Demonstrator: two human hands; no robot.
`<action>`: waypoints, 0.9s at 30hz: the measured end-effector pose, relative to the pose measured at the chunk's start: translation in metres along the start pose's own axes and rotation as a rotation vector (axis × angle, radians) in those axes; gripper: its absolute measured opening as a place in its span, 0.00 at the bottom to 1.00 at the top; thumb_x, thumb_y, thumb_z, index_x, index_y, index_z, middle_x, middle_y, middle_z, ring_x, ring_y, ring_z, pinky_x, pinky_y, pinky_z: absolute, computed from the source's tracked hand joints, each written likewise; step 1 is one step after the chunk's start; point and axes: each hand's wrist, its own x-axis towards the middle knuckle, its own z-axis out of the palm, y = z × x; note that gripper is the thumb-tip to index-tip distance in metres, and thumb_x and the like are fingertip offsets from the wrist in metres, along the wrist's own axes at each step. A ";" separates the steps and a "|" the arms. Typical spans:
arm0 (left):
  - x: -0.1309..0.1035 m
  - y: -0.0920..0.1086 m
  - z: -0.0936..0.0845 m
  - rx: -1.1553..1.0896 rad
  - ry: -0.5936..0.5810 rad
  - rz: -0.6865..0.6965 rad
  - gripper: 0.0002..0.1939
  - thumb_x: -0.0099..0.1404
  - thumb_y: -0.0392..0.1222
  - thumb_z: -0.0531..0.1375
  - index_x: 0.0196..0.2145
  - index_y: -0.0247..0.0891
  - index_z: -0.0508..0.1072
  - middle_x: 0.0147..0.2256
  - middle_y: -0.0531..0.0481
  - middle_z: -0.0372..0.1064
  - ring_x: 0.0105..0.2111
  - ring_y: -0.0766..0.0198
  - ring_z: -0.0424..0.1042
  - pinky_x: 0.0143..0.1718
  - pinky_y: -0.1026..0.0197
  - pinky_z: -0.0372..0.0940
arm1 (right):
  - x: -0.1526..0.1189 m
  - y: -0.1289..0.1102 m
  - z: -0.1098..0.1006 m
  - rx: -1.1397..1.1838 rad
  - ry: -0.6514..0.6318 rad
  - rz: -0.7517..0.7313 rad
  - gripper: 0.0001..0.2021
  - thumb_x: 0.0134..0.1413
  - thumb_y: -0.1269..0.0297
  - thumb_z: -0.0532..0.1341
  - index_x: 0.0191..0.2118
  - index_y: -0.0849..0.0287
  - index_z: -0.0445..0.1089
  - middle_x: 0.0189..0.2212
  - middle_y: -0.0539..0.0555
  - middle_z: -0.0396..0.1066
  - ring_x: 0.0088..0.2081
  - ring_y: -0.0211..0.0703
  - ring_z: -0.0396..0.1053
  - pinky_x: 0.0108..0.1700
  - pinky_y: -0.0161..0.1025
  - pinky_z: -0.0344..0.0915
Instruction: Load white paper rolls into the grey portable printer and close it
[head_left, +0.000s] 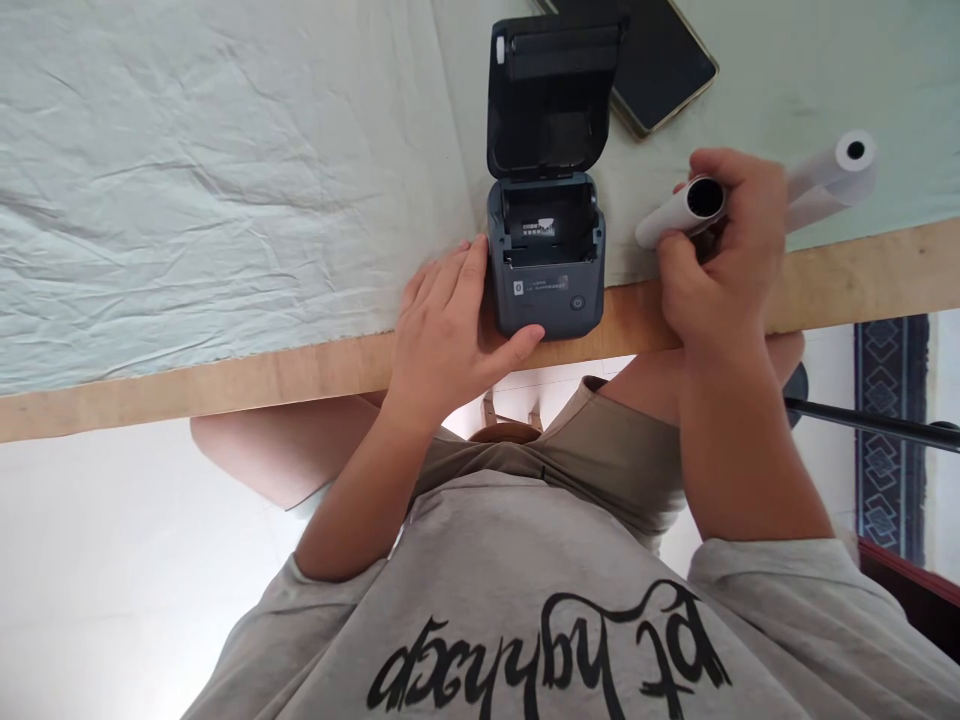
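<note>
A small dark portable label printer (551,300) stands near the table's front edge. Its lid (553,105) is raised, and the paper compartment shows no roll inside. My left hand (446,325) lies flat against the printer's left side, fingers stretched out, with the thumb along its front edge. To the right of the printer, my right hand (731,245) is closed round a white paper roll (671,215) with a wide dark hollow core. Just beyond that hand lies a second white roll (832,180), its core narrower. Part of it is hidden behind my right hand.
A black phone (660,65) lies behind the printer's lid. Pale green cloth (225,180) with wrinkles covers the table, and its wooden edge (315,370) is bare. My legs and a stool (506,432) are below. A black bar (870,420) is at the right.
</note>
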 end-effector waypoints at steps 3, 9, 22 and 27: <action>0.000 0.000 0.000 -0.005 -0.002 0.003 0.45 0.68 0.73 0.49 0.68 0.36 0.59 0.64 0.34 0.65 0.65 0.40 0.63 0.66 0.41 0.56 | 0.000 0.001 0.001 -0.093 0.077 -0.103 0.29 0.42 0.76 0.62 0.54 0.52 0.73 0.45 0.57 0.70 0.49 0.50 0.69 0.54 0.52 0.68; 0.000 -0.001 0.001 -0.008 0.004 0.005 0.46 0.68 0.74 0.47 0.68 0.34 0.59 0.64 0.33 0.64 0.65 0.39 0.63 0.66 0.40 0.56 | -0.002 0.008 0.007 0.110 0.084 -0.069 0.34 0.41 0.74 0.63 0.58 0.50 0.64 0.42 0.52 0.69 0.36 0.40 0.68 0.39 0.43 0.68; 0.000 0.001 -0.002 -0.043 -0.019 -0.022 0.44 0.67 0.74 0.50 0.68 0.40 0.59 0.65 0.36 0.64 0.66 0.39 0.62 0.67 0.39 0.55 | 0.027 -0.068 0.010 0.004 -0.077 -0.619 0.21 0.56 0.74 0.59 0.54 0.51 0.71 0.50 0.51 0.77 0.53 0.45 0.75 0.52 0.45 0.73; 0.000 0.002 -0.005 -0.052 -0.042 -0.022 0.44 0.67 0.74 0.49 0.68 0.40 0.59 0.65 0.37 0.64 0.66 0.39 0.62 0.67 0.40 0.55 | 0.038 -0.064 0.016 -0.117 -0.127 -0.675 0.19 0.47 0.76 0.62 0.46 0.55 0.71 0.43 0.48 0.79 0.44 0.43 0.79 0.44 0.43 0.76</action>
